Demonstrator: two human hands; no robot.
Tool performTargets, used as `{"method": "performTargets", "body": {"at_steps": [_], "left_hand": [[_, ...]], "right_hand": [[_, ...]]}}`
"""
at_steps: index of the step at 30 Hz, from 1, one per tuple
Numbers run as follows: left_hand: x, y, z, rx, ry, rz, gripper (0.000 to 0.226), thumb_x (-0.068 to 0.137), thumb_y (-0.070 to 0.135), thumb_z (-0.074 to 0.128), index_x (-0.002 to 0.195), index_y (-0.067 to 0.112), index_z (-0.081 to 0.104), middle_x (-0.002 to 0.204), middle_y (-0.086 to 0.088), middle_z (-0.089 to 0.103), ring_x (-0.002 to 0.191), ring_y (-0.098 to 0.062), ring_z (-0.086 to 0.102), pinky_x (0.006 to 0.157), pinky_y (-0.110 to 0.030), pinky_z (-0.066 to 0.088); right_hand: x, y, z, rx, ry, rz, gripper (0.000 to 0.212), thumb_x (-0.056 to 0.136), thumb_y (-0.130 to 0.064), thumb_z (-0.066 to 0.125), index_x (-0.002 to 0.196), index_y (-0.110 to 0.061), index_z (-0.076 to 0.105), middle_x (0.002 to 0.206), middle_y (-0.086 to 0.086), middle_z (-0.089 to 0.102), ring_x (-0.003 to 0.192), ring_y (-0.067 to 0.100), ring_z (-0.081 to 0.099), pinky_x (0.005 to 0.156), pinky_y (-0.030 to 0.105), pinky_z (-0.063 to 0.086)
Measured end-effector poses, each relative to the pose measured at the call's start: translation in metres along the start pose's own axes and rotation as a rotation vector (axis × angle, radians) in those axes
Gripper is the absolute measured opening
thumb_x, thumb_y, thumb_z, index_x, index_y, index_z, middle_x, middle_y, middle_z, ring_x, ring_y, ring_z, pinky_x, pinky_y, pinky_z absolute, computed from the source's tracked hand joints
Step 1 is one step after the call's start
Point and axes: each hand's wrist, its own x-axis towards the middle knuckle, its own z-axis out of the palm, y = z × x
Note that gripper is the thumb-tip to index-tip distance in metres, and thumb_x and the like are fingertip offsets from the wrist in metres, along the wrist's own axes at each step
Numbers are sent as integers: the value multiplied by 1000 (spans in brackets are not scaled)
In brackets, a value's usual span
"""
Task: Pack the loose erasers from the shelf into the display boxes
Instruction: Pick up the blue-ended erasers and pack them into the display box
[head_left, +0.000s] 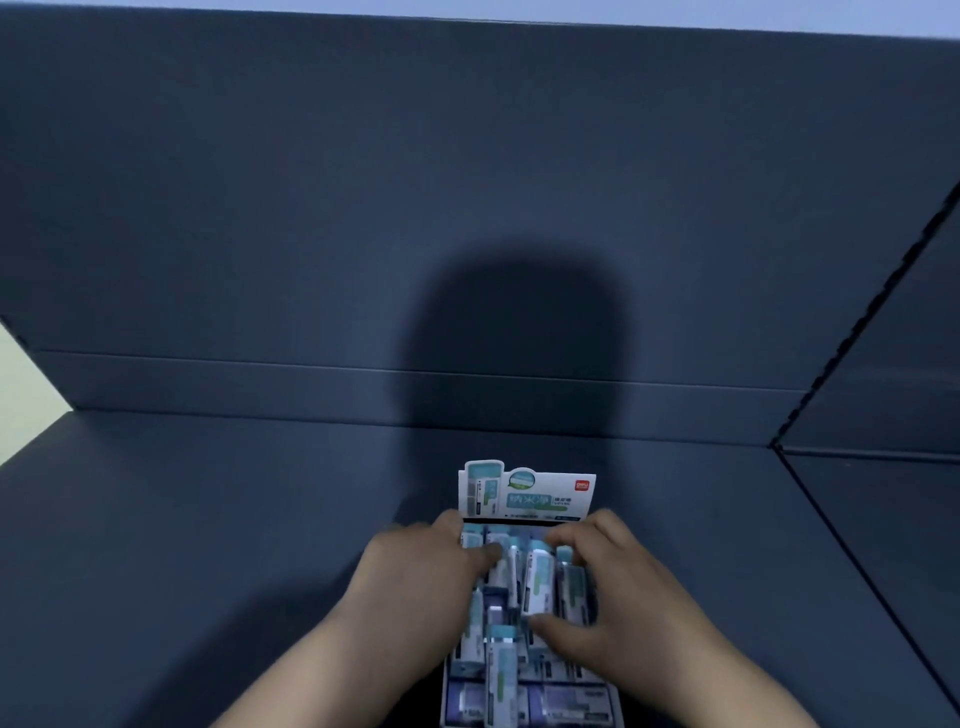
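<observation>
At the near edge of a dark blue shelf (208, 519), a white display box (445, 699) sits low and centre in my head-camera feed, its printed header card (524, 493) standing upright at the far end. I see the box packed with erasers (501, 660) in white-and-teal sleeves, some lying in rows and others tilted on top of them.

The right hand (628, 603) pinches one eraser (537, 582) near the middle of the box. The thumb sits at its near end, curled fingers (569, 545) sit at its far end, and the eraser stands tilted above the others.

The left hand (415, 577) lies over the box's left side with its fingers bent across the back row, touching the sleeves just below the header card. Motion blur keeps me from telling whether it grips anything or merely presses down. Both bare forearms enter from the bottom of the frame.

A rounded shadow (514, 353) falls on the shelf's blue back panel (363, 208) directly behind the box. A side panel (893, 364) of the same blue closes the shelf on the right.
</observation>
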Motion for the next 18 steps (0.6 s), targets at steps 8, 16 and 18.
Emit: {"method": "performTargets", "body": {"at_steps": [8, 16, 18], "left_hand": [[0, 1, 3, -37, 18, -14, 55, 96, 31, 42, 144, 43, 20, 123, -2, 40, 103, -25, 52, 77, -31, 37], [-2, 1, 4, -85, 17, 46, 57, 95, 22, 37, 142, 50, 20, 136, 2, 37, 105, -25, 53, 79, -29, 37], [-1, 3, 4, -52, 18, 38, 60, 95, 19, 38, 144, 48, 17, 132, 0, 38, 105, -25, 52, 78, -30, 36]], "right_hand": [[0, 5, 2, 56, 37, 6, 49, 68, -51, 71, 101, -54, 34, 105, -30, 34, 102, -13, 43, 84, 7, 39], [-10, 12, -3, 111, 179, 3, 52, 66, -44, 77, 103, -47, 41, 97, -26, 38, 96, -18, 41, 75, 2, 36], [-13, 12, -4, 143, 200, 11, 50, 65, -40, 79, 101, -46, 45, 94, -23, 40, 94, -14, 43, 73, 3, 36]]}}
